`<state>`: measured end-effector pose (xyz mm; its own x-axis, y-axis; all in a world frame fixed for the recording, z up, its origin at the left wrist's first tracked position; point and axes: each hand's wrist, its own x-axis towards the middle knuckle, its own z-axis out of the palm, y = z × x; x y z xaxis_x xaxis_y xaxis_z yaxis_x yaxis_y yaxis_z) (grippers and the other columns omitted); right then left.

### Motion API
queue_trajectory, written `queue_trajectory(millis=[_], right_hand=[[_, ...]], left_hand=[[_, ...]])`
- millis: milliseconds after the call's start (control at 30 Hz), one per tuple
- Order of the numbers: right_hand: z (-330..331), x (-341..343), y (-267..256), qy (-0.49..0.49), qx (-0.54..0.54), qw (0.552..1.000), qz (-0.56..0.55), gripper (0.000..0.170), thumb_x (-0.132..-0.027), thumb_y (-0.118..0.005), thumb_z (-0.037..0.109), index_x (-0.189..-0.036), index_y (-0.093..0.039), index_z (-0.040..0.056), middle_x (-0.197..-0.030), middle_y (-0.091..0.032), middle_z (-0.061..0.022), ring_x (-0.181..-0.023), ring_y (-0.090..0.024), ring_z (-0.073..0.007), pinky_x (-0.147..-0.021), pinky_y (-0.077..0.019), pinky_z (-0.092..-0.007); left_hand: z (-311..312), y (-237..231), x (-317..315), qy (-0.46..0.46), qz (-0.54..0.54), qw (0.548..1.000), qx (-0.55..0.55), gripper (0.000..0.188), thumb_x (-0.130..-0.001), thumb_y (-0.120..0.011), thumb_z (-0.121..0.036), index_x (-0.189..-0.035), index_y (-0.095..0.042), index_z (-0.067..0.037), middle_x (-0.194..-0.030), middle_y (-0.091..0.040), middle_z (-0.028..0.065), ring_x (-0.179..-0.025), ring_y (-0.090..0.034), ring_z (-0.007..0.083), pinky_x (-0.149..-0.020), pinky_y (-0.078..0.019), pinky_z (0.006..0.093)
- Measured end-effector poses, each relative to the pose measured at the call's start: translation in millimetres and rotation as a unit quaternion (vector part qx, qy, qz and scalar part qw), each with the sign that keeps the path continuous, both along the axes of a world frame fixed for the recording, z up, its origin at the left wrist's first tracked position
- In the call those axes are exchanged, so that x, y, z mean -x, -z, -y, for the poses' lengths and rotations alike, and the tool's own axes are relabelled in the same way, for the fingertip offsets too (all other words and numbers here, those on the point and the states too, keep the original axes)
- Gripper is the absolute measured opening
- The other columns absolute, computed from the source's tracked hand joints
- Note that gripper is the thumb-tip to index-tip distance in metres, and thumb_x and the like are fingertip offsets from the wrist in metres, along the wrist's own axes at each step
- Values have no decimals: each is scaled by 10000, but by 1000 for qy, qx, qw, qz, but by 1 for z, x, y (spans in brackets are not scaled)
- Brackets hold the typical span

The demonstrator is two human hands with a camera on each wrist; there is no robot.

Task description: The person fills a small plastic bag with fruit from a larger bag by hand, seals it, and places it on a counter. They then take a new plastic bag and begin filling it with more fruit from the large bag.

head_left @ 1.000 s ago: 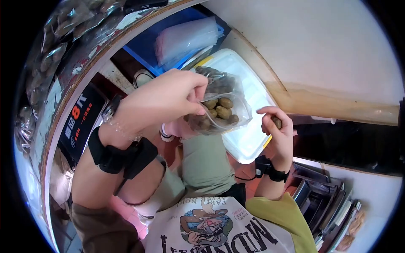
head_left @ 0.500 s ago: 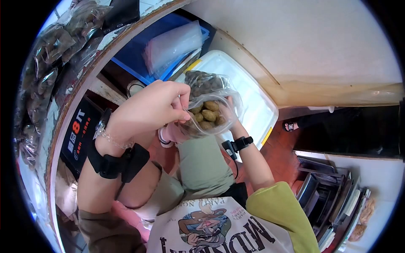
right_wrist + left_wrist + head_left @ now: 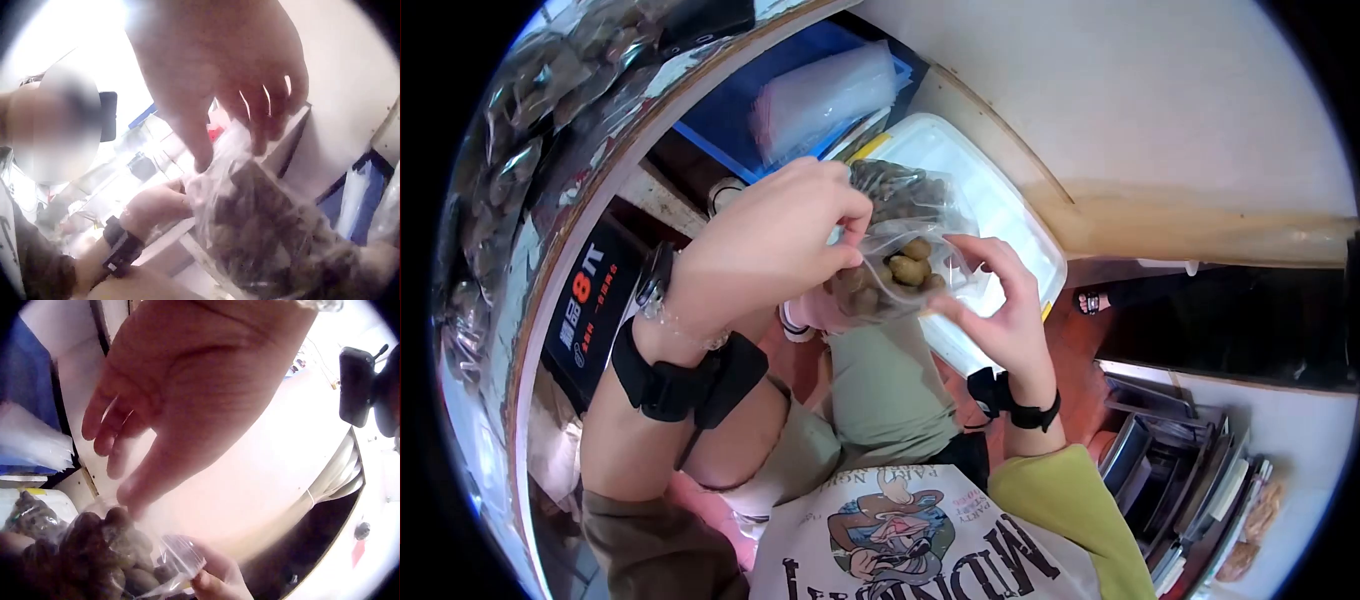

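Head view: my left hand (image 3: 785, 235) pinches the left rim of an open clear zip-seal bag (image 3: 885, 301) between thumb and fingers. My right hand (image 3: 1010, 312) is at the mouth's right end: thumb and forefinger apart, one either side, touching plastic, not closed on it. Bag is held up in front of me, over the near-left edge of a white plastic box (image 3: 1008, 235). Brownish oval fruits (image 3: 910, 269) show in the mouth. Second filled bag (image 3: 910, 190) just beyond, overlapping the box's left edge. Blue crate (image 3: 725, 115) past that corner, stack of flat clear bags (image 3: 825, 98) in it. Surface (image 3: 672, 82) on my left: more filled bags (image 3: 510, 165) along it, black phone (image 3: 712, 20) near its far edge.

Left wrist view: my left thumb tip meets the bag's rim, other fingers pointing down beside it. Zip strip (image 3: 180, 552) runs to my right hand, whose fingers are partly hidden there. Second bag sits by the box's yellow clip (image 3: 31, 492).

Right wrist view: my right thumb and fingers extend downward with bag film between them. Left hand at the rim opposite, black wrist device (image 3: 122, 251) on it. Bag contents blurred, can't count.
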<state>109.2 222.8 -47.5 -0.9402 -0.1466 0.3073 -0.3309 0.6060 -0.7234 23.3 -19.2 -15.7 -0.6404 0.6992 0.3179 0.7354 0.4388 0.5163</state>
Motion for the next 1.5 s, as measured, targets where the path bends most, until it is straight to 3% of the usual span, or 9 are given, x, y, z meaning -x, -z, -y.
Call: queue_trajectory(millis=[67,200,433,500,900,1133,1200,1300,1500], right_hand=[[4,5,12,22,43,999,15,376,-672,-816,177,-1004,-678,67,-867,-632,-70,-809,-561,-207,-749,-434,-308],[3,7,16,61,-68,990,-105,196,-703,-785,138,-878,-709,97,-822,-657,-17,-787,-573,-187,-771,-375,-316],[-3,5,10,116,-232,947,-191,95,-743,-738,91,-772,-670,152,-781,-653,45,-774,-543,-155,-849,-268,-332],[-5,5,11,119,-235,947,-183,93,-746,-737,95,-778,-671,152,-785,-654,44,-780,-541,-155,-849,-270,-336],[-23,4,17,83,-118,988,-58,105,-755,-745,144,-806,-659,115,-857,-623,12,-798,-534,-156,-856,-275,-332],[-23,2,17,117,-171,971,-122,92,-769,-709,116,-832,-643,113,-899,-580,-9,-937,-502,-197,-895,-266,-352],[-21,2,17,116,-172,970,-123,104,-764,-713,126,-836,-638,115,-913,-576,-12,-953,-495,-204,-905,-262,-355],[-17,2,14,101,-133,980,-107,163,-736,-745,171,-851,-643,119,-948,-569,-18,-963,-487,-209,-913,-258,-353],[-14,5,22,100,-118,981,-114,154,-730,-745,152,-849,-652,125,-942,-573,-10,-958,-485,-204,-891,-259,-348]], left_hand=[[-1,-3,2,-8,89,996,11,144,-748,-662,-97,-772,-562,5,-789,-593,139,-808,-571,318,-724,-452,358],[-3,-3,8,-32,243,969,41,150,-752,-659,-90,-792,-556,12,-806,-568,155,-844,-556,322,-759,-443,370],[-4,-4,7,-87,223,968,77,175,-756,-664,-144,-816,-573,-6,-789,-581,141,-816,-559,315,-744,-447,373],[-1,-2,2,-82,146,985,34,173,-760,-656,-160,-808,-575,-15,-786,-579,145,-816,-555,319,-727,-441,389],[4,0,-5,-69,104,992,21,89,-749,-602,-101,-751,-578,-15,-735,-598,166,-759,-572,364,-668,-447,436],[-1,-9,-2,-72,143,987,14,147,-758,-653,-119,-857,-640,-11,-769,-614,139,-775,-596,283,-731,-472,370],[-3,-9,1,-56,180,982,12,120,-748,-647,-98,-810,-641,5,-730,-612,152,-714,-608,270,-664,-477,351],[-6,-6,1,-55,157,986,8,82,-714,-595,-84,-731,-630,-13,-705,-620,167,-705,-606,354,-647,-484,407],[-8,-18,-3,-66,217,973,50,87,-706,-627,-96,-747,-638,-20,-708,-627,148,-705,-611,340,-654,-490,393]])
